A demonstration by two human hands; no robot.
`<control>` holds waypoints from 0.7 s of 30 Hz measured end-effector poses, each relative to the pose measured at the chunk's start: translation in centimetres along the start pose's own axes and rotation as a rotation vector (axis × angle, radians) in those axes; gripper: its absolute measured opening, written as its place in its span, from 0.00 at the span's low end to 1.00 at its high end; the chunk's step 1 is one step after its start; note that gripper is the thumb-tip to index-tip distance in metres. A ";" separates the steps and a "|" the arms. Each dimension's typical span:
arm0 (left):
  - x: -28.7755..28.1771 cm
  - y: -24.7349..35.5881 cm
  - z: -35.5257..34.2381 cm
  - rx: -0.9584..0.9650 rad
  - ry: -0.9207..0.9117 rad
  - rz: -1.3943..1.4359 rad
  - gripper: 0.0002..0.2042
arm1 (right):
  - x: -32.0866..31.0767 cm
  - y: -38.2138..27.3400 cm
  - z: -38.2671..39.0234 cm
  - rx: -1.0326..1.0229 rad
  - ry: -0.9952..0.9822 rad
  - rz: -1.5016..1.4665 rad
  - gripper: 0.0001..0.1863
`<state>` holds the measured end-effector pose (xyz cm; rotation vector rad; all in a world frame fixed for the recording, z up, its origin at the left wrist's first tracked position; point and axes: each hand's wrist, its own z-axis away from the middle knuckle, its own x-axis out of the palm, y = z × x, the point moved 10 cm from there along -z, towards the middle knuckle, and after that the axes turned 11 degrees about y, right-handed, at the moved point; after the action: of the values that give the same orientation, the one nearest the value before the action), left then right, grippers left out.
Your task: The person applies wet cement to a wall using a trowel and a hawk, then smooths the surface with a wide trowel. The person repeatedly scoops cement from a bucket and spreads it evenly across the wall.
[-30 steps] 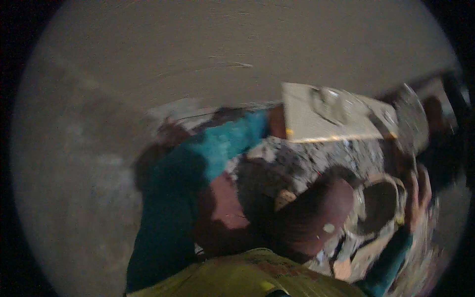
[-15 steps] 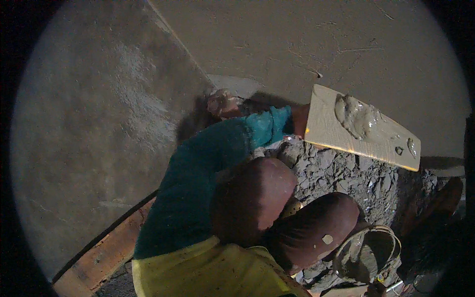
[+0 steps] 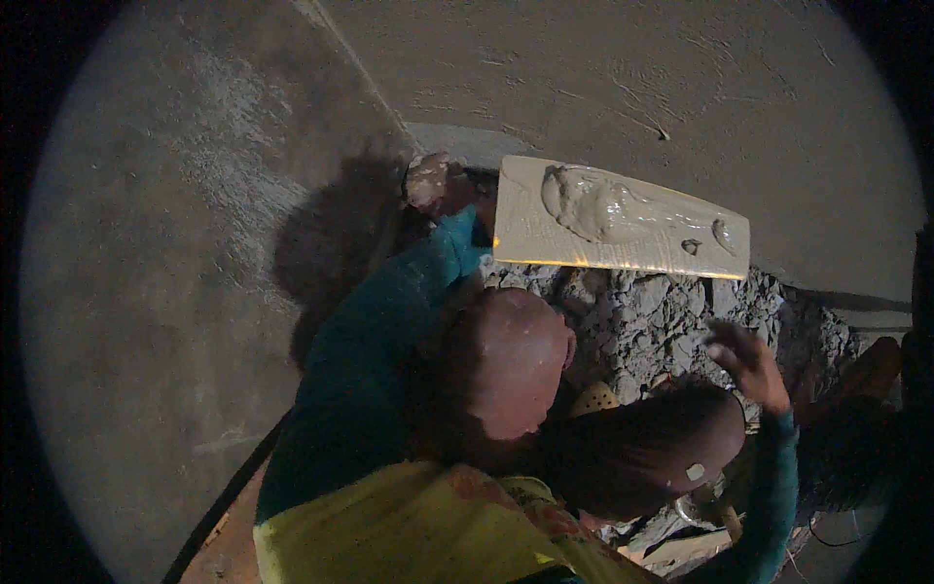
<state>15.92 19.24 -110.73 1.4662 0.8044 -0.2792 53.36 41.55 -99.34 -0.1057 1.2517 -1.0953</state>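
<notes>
A flat plastering float (image 3: 623, 255) with a yellow edge is held level, with a heap of wet grey mortar (image 3: 608, 206) on its upper face. My left hand is hidden beneath its left end; the teal sleeve (image 3: 457, 238) and wrist run in under it, so the hand seems to bear it from below. My right hand (image 3: 751, 365) hovers above the rubble beyond my right knee, its fingers apart and nothing in them. A reddish brick piece (image 3: 426, 182) sits in the corner just left of the float.
Grey plastered walls (image 3: 623, 78) meet at a corner ahead. Broken mortar rubble (image 3: 662, 321) covers the ground before my bent knees (image 3: 511, 365). A yellow perforated shoe (image 3: 593, 399) shows between them. At the right edge is a dark limb-like shape (image 3: 871, 375).
The float has shifted left and slightly up in the picture with its mortar. My right hand has risen into full view above the rubble. The round pan near my right knee is now mostly covered.
</notes>
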 end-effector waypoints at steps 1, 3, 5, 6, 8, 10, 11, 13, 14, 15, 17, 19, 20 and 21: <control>0.0 -0.2 0.3 -0.014 0.022 0.013 0.30 | 0.8 -1.6 -1.9 0.032 -0.105 -0.155 0.30; -0.4 0.0 1.1 -0.057 0.046 0.015 0.30 | 4.8 -5.9 -7.0 -0.166 -0.185 -0.382 0.31; -0.1 1.8 1.2 -0.092 0.070 0.014 0.30 | 3.9 -6.4 -9.1 -0.370 -0.007 -0.395 0.24; 0.1 2.8 0.9 -0.108 0.088 0.021 0.30 | 4.1 -5.2 -10.4 -0.358 0.019 -0.393 0.21; 0.8 5.1 -0.4 -0.134 0.129 0.052 0.29 | 3.8 -2.4 -12.4 -0.447 0.077 -0.189 0.21; 0.8 7.7 -2.8 -0.134 0.197 0.098 0.29 | 4.0 -0.4 -13.3 -0.562 0.266 0.191 0.25; 0.8 8.2 -4.0 -0.129 0.229 0.128 0.29 | 4.0 -0.3 -12.9 -0.683 0.354 0.239 0.26; 1.1 9.3 -5.3 -0.139 0.268 0.170 0.29 | 5.1 0.9 -13.1 -0.631 0.425 0.339 0.26; 1.0 9.4 -5.5 -0.144 0.282 0.188 0.29 | 5.5 0.8 -12.9 -0.588 0.473 0.199 0.23; 0.9 9.3 -5.7 -0.150 0.288 0.202 0.29 | 5.3 0.4 -12.3 -0.604 0.488 -0.061 0.23; 0.6 8.6 -5.2 -0.171 0.288 0.222 0.29 | 7.6 -0.2 -12.0 -0.484 0.332 -0.568 0.21; 0.2 8.2 -4.6 -0.196 0.266 0.230 0.29 | 8.5 -1.5 -11.2 -0.445 0.392 -0.469 0.21; 0.2 8.1 -4.1 -0.210 0.254 0.244 0.29 | 9.0 -4.0 -10.2 -0.623 0.503 -0.071 0.22; 0.1 8.1 -3.8 -0.226 0.242 0.260 0.29 | 9.1 -5.2 -9.7 -0.695 0.583 0.112 0.21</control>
<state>19.86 23.94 -104.25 1.3861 0.7987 0.1843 41.71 37.00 -106.26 -0.2485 2.1045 -0.5594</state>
